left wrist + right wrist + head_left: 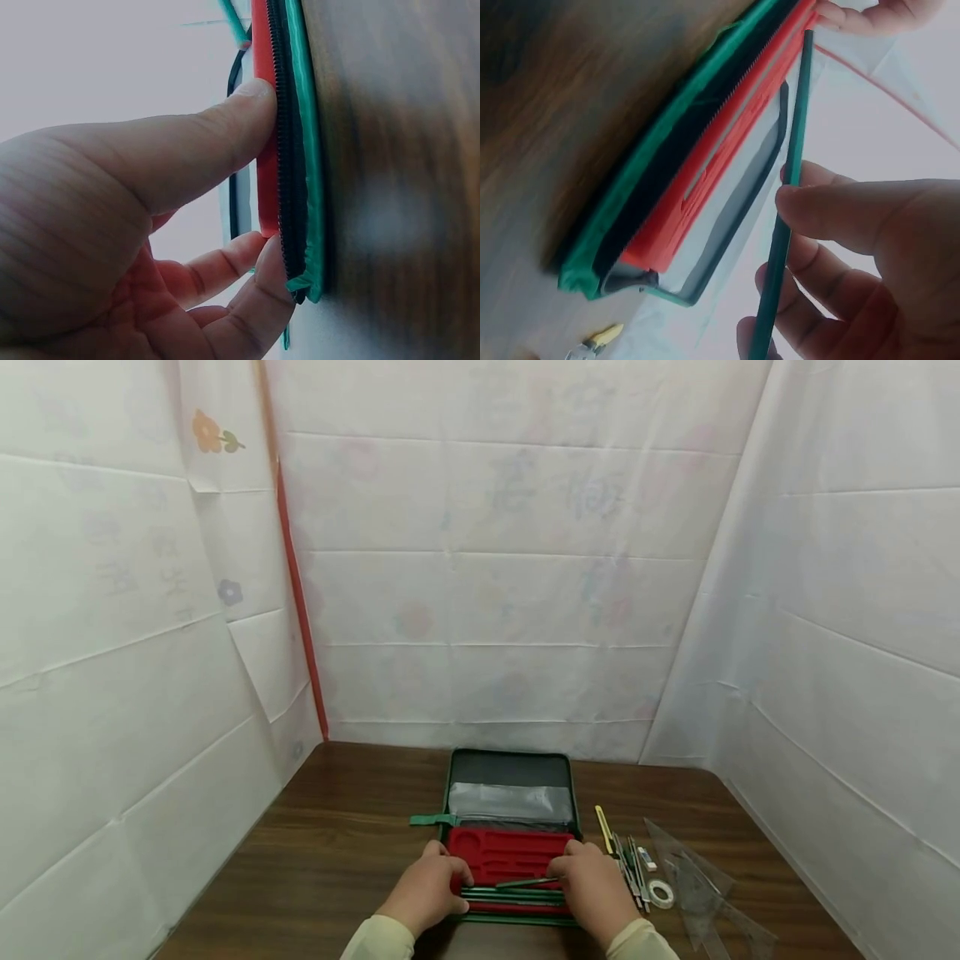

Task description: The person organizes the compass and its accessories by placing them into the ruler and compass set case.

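An unzipped pencil case [512, 768] with green trim lies on the brown table, lid raised at the back. A red moulded tray [525, 841] fills its base, with green and red pencils along the front slots. My left hand [427, 889] grips the left side of the case; in the left wrist view its thumb lies against the red tray [267, 180] and its fingers bend near the zippered corner. Above the tray's front right, my right hand [596, 885] pinches a green pencil [784, 232] between thumb and fingers. The pencil slants over the case, clear of the slots in the right wrist view.
Right of the case lie a yellow cutter [603, 828], several slim metal tools [632, 870], a small eraser [647, 859], a white tape roll [661, 894] and transparent set squares [701, 877]. A green strap [431, 819] sticks out leftward. White sheets [495, 593] enclose the table.
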`<state>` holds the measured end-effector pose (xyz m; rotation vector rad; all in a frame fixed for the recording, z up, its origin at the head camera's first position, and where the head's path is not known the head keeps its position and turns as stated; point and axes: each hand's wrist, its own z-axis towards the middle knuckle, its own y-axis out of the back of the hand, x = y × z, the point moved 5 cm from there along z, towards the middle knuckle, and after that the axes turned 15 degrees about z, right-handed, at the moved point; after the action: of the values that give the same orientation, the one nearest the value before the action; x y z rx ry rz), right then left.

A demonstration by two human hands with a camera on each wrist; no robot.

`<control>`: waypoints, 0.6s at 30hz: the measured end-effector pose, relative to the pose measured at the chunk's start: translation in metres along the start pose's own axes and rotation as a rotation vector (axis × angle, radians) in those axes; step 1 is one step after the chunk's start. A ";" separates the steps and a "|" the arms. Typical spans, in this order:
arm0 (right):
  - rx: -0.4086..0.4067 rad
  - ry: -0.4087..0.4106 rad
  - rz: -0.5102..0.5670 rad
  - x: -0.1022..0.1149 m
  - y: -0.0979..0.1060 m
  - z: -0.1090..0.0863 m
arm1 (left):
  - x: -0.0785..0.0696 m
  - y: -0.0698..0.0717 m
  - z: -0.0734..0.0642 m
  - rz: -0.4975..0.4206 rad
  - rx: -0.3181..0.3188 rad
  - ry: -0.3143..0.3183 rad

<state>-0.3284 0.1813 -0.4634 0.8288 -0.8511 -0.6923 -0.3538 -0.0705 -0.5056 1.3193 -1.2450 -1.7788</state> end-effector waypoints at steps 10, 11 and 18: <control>0.117 0.043 0.044 0.005 -0.021 0.010 | -0.001 0.000 -0.002 0.014 -0.005 -0.006; 0.134 0.048 0.050 0.006 -0.022 0.011 | -0.001 0.000 -0.001 0.012 -0.006 -0.005; 0.223 0.066 0.104 0.011 -0.031 0.019 | -0.001 0.000 0.000 -0.007 0.000 0.009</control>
<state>-0.3454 0.1502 -0.4782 0.9939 -0.9158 -0.4819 -0.3531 -0.0698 -0.5049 1.3308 -1.2370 -1.7760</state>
